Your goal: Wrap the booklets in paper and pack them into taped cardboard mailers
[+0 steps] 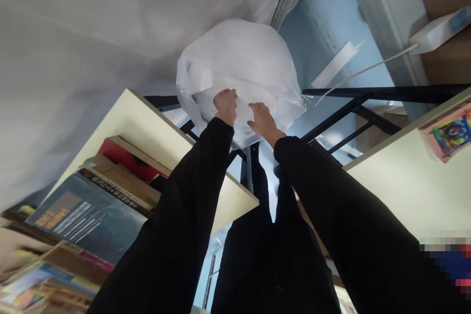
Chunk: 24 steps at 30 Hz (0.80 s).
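A large, full white plastic bag [250,54] sits in front of me against the pale wall, its film crumpled toward my side. My left hand [225,103] is at the near face of the bag, fingers curled together on the thin plastic. Just to the right, my right hand [262,118] lies against the same face, with its thumb and fingers apart. What is inside the bag cannot be made out through the cloudy film.
Several books, among them a dark blue book [88,216], lie on a cream shelf board [228,201] at left. Black metal bars [390,93] cross at right beside another cream board [412,181]. A white cable [368,68] runs from a white power strip [437,34] toward the bag.
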Motion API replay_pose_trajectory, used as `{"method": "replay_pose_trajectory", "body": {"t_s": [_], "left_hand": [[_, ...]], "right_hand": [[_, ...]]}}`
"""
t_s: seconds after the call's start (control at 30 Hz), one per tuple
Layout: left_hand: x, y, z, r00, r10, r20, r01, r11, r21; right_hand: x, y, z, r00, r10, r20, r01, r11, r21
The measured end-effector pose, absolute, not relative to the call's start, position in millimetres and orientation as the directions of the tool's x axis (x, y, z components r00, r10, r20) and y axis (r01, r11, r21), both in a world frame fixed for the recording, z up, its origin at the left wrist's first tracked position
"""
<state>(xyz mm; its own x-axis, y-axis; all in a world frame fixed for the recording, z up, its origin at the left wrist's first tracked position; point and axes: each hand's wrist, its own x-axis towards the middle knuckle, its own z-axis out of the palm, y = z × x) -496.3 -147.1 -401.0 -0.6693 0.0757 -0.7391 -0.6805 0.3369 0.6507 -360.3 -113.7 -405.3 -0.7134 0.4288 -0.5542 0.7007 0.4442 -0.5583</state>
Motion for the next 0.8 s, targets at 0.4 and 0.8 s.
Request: {"method": "replay_pose_trajectory", "body": {"t_s": [0.4,0.8], "left_hand": [[-475.9,-153.9,-346.7,-0.734,0.113,-0.670,-0.613,0.314,0.725],[-478.0,-166.6,-263.4,-0.621,0.751,-0.224,0.481,0.591,0.648]], "right_hand": [[-393.3,-103.4,-375.5,-0.569,0.650,-0.504,0.792,0.268,-0.548],[-354.9,-59.2,-302.8,-0.691,0.530,-0.492,0.720,0.558,-0.411]]}}
